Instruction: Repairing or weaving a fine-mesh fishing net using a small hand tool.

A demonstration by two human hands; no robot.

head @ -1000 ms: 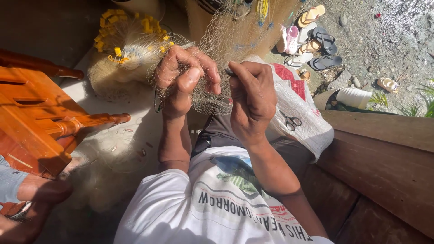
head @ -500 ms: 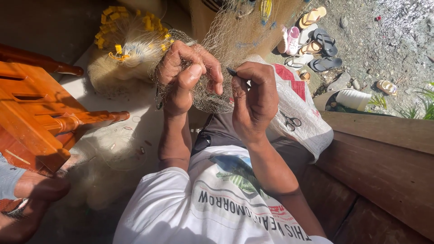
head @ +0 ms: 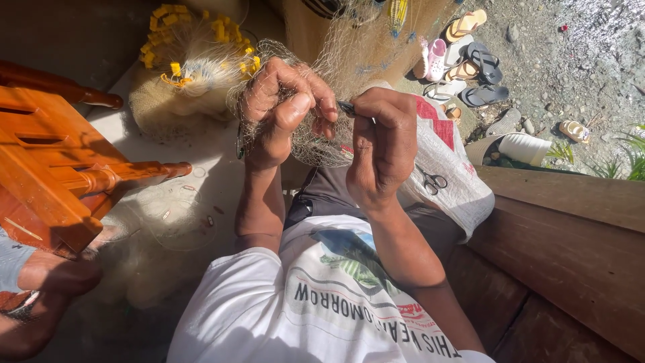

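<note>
Head view, looking down on two bare hands raised above the lap. The left hand (head: 285, 111) is curled into a loose fist, fingers closed around a bunched fold of fine, pale fishing net (head: 316, 144). The right hand (head: 383, 144), just right of the net, has its fingers bent tight, pinching a thin dark tool (head: 346, 106) whose tip meets the net beside the left fingertips. Beyond the net, a heap of the same mesh carries yellow floats (head: 195, 40). Left of the net stands an orange wooden chair (head: 60, 181). Right of the net lies a white printed sack (head: 450, 175) with small scissors (head: 435, 180) on it. Farther beyond the net, sandals (head: 470, 60) lie on gravel.
</note>
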